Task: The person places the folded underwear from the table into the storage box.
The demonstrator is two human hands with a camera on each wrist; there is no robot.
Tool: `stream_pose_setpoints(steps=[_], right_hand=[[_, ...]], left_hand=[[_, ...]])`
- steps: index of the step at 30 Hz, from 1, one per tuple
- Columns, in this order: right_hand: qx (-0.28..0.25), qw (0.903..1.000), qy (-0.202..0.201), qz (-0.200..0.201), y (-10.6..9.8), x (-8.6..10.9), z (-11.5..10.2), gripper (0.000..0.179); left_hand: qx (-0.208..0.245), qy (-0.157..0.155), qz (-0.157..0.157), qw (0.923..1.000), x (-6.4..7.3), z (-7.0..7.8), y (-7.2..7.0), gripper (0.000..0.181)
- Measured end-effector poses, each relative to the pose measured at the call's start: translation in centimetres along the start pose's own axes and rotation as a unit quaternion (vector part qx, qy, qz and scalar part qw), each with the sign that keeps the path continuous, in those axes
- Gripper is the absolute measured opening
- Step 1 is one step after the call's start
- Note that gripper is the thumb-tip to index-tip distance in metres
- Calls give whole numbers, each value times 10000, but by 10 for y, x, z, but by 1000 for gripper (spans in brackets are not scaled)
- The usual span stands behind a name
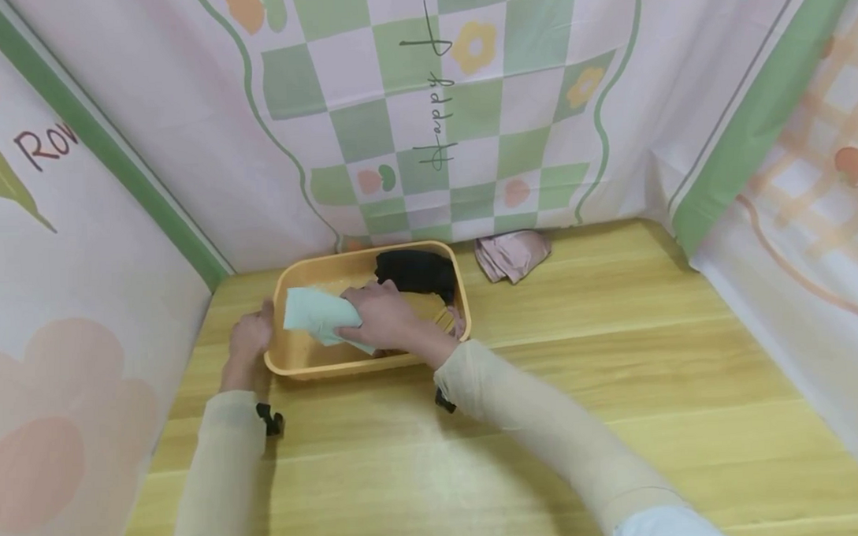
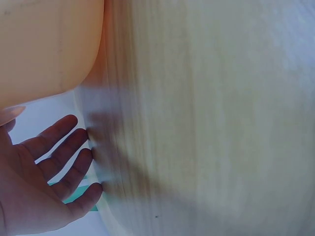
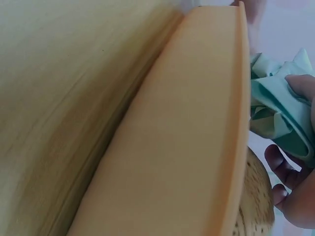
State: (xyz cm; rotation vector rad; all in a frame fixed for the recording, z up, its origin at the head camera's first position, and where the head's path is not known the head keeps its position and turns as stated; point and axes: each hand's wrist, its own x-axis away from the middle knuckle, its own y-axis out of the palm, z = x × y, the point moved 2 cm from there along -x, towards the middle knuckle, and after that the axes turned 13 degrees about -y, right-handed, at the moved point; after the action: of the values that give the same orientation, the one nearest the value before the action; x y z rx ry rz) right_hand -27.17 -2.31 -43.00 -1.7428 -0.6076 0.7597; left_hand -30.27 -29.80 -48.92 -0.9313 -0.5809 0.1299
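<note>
An orange-yellow plastic bin (image 1: 361, 368) stands on the wooden table near the back wall. Above its inside, my right hand (image 1: 388, 317) grips a folded mint-green cloth (image 1: 318, 310); the right wrist view shows the crumpled cloth (image 3: 280, 101) under the thumb. My left hand (image 1: 250, 337) is at the bin's left end, thumb by the rim and the other fingers (image 2: 74, 167) spread and loosely bent beside the wall. Inside the bin, a black folded cloth (image 1: 416, 272) lies at the back right. Part of the bin's contents is hidden by my right hand.
To the right of the bin, a crumpled pink cloth (image 1: 512, 255) lies on the table (image 1: 587, 333) against the patterned back curtain (image 1: 410, 142). A brown, dark-spotted thing (image 3: 256, 196) shows past the bin's rim in the right wrist view. Curtains stand at both sides.
</note>
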Motion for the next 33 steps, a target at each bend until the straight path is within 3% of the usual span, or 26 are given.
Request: stream_pose_setpoints(steps=[7, 15, 25, 33], right_hand=[[517, 9984, -103, -205, 17, -6, -2, 56], [1269, 9897, -104, -657, 27, -7, -2, 80], [954, 9940, 5, -532, 13, -3, -4, 72], [611, 9975, 125, -318, 9, 0, -2, 55]], left_hand=[[-114, 60, 76, 9999, -1, -1, 1, 92], [-136, -18, 78, 9999, -3, -1, 2, 90], [-20, 23, 72, 10000, -4, -1, 0, 94], [-4, 24, 86, 10000, 0, 0, 1, 91]])
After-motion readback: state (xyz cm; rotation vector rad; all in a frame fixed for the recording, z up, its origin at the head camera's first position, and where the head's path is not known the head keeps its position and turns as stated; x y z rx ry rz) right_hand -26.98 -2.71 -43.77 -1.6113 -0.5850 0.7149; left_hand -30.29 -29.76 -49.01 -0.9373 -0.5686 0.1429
